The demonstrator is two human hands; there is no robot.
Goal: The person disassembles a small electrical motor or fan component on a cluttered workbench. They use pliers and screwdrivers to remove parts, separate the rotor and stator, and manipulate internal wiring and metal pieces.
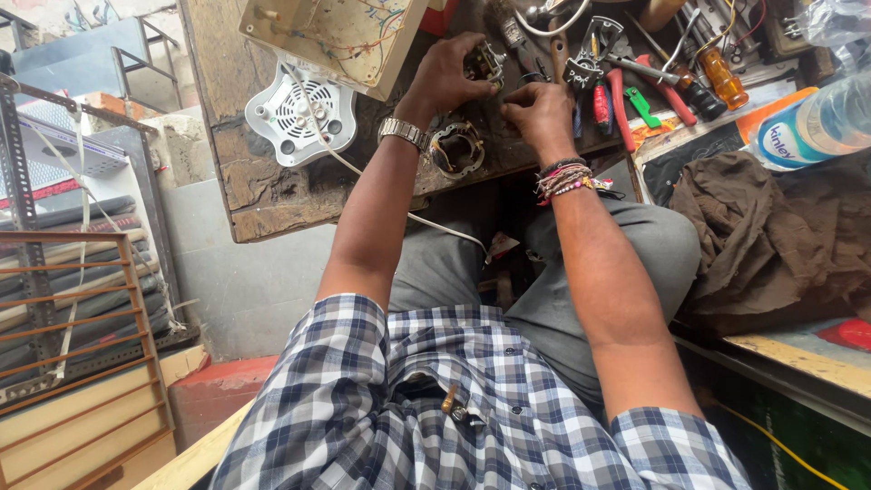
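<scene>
Your left hand [451, 74] grips a small metal part [485, 62] on the worn wooden surface [240, 172], fingers curled around it. Your right hand [542, 116] rests just beside it, fingers pressed together in a loose fist, near a round coil [456, 148] and pliers [617, 100].

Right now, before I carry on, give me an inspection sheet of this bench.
Surface: dark, worn wooden bench, scarred and stained.
Job's things: small metal switch part in the left hand; round metal coil ring below it.
Clutter: pliers, red-handled cutters, orange-handled screwdriver, white vented fan base, plastic bottle, brown cloth.
Hands: left shut on the part; right hand curled beside it, its hold hidden.
Cables: white cord runs off the bench.
Surroundings: metal racks at the side.
</scene>
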